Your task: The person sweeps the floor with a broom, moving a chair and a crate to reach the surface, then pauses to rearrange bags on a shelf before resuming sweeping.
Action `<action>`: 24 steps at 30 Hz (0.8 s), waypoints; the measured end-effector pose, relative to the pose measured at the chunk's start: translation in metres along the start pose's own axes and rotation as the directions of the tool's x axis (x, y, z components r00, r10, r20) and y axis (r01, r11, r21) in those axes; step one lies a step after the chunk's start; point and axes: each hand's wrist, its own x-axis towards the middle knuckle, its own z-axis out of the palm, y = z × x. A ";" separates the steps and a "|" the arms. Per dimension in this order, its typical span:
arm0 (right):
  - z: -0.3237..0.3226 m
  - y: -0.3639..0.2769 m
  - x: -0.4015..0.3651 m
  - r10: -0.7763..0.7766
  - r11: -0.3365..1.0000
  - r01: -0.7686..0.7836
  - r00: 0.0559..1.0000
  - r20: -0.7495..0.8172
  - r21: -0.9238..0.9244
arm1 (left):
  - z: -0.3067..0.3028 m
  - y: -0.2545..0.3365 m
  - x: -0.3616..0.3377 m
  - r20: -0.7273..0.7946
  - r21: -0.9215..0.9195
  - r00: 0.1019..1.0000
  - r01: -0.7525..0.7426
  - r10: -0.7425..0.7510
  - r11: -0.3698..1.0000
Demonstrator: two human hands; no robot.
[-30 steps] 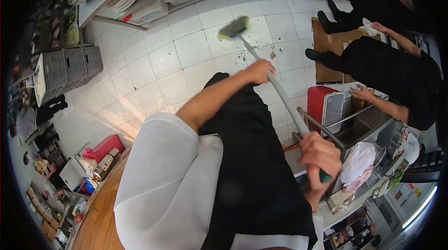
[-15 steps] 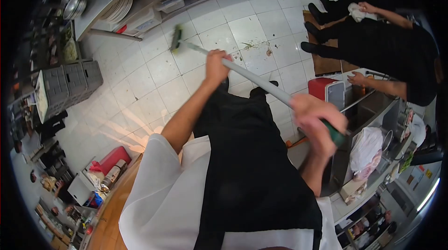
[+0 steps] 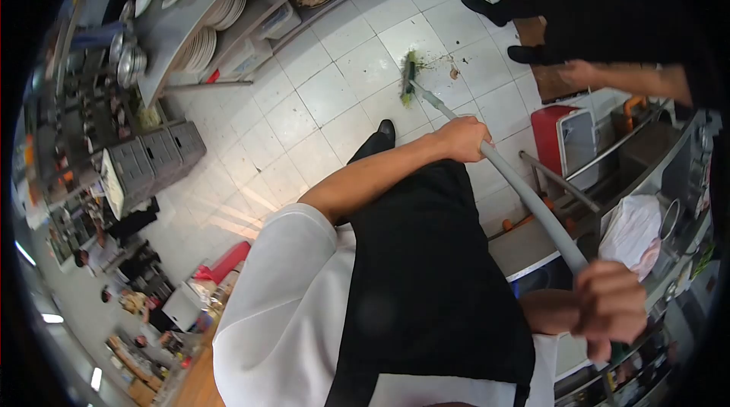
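A broom (image 3: 532, 198) with a grey handle slants across the middle of the view. Its green-bristled head (image 3: 411, 79) rests on the white tiled floor, beside scattered food scraps (image 3: 454, 72). My left hand (image 3: 462, 139) is wrapped round the lower part of the handle, out in front of my black apron. Higher up, at the lower right, my right hand (image 3: 610, 308) is closed round the top end; it looks slightly blurred.
People in black stand at the upper right, one hand (image 3: 579, 74) showing. A red and white cooler (image 3: 559, 141) and a metal sink counter (image 3: 525, 243) flank my right. Steel shelving with plates (image 3: 199, 50) runs along the upper left, near grey crates (image 3: 156, 164).
The broom head has swept rightward across the tiles to the scraps. Both my hands have shifted right with the handle, the right one also lower in view. The camera view has turned somewhat.
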 end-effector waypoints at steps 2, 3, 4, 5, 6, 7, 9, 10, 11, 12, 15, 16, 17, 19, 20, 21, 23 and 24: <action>-0.023 -0.017 -0.013 -0.099 0.991 0.095 0.994 0.039 0.090 | 0.004 0.020 -0.001 -0.026 0.056 0.999 0.037 -0.036 0.998; -0.033 -0.022 -0.023 -0.158 0.977 0.142 0.983 0.094 0.161 | -0.001 0.022 -0.002 -0.002 0.062 0.998 0.061 -0.061 0.996; -0.040 -0.012 -0.038 -0.205 0.970 0.201 0.979 0.016 0.135 | -0.010 0.023 -0.005 0.023 0.069 0.996 0.083 -0.084 0.994; -0.043 0.010 -0.051 -0.140 0.983 0.148 0.987 -0.078 0.108 | -0.013 0.013 -0.010 -0.100 -0.020 0.978 0.181 -0.182 0.983; -0.042 0.031 -0.054 -0.044 0.995 0.060 0.980 -0.192 0.081 | -0.009 -0.015 -0.007 -0.190 0.061 0.945 0.281 -0.266 0.958; -0.040 0.052 -0.058 0.053 0.997 -0.032 0.952 -0.302 0.076 | -0.006 -0.046 -0.002 -0.301 0.068 0.916 0.299 -0.266 0.952; -0.042 0.086 -0.061 0.195 0.981 -0.173 0.919 -0.344 0.093 | 0.002 -0.098 0.019 -0.438 0.188 0.876 0.310 -0.203 0.932; -0.049 0.098 -0.067 0.205 0.978 -0.189 0.943 -0.264 0.082 | 0.002 -0.116 0.035 -0.359 0.234 0.922 0.239 -0.144 0.942; -0.053 0.096 -0.072 0.206 0.978 -0.187 0.940 -0.271 0.093 | 0.003 -0.128 0.047 -0.277 0.266 0.956 0.176 -0.100 0.948; -0.054 0.090 -0.077 0.232 0.972 -0.233 0.939 -0.253 0.028 | 0.012 -0.127 0.064 -0.296 0.186 0.954 0.099 -0.040 0.977; -0.067 0.052 -0.096 0.288 0.949 -0.308 0.933 -0.215 -0.065 | 0.055 -0.105 0.115 -0.165 0.230 0.986 0.041 -0.003 0.972; -0.069 0.032 -0.103 0.289 0.938 -0.334 0.901 -0.323 -0.095 | 0.065 -0.078 0.128 -0.059 0.235 0.998 0.005 0.009 0.972; -0.073 0.016 -0.110 0.277 0.924 -0.361 0.859 -0.432 -0.125 | 0.074 -0.049 0.139 0.051 0.240 0.998 -0.038 0.026 0.970; -0.092 -0.007 -0.132 0.161 0.972 -0.222 0.868 -0.470 -0.076 | 0.097 -0.004 0.152 0.180 0.187 0.983 -0.067 0.033 0.980; -0.103 -0.020 -0.143 0.153 0.969 -0.226 0.859 -0.489 -0.095 | 0.105 0.015 0.159 0.197 0.188 0.979 -0.092 0.054 0.978; -0.113 -0.035 -0.154 0.128 0.978 -0.193 0.859 -0.495 -0.083 | 0.114 0.032 0.165 0.220 0.203 0.975 -0.068 0.022 0.977; -0.122 -0.060 -0.171 0.099 0.982 -0.168 0.843 -0.529 -0.083 | 0.120 0.066 0.170 0.272 0.221 0.962 -0.068 0.006 0.973; -0.124 -0.071 -0.178 0.066 0.992 -0.109 0.863 -0.500 -0.057 | 0.113 0.083 0.167 0.258 0.218 0.966 -0.063 0.005 0.974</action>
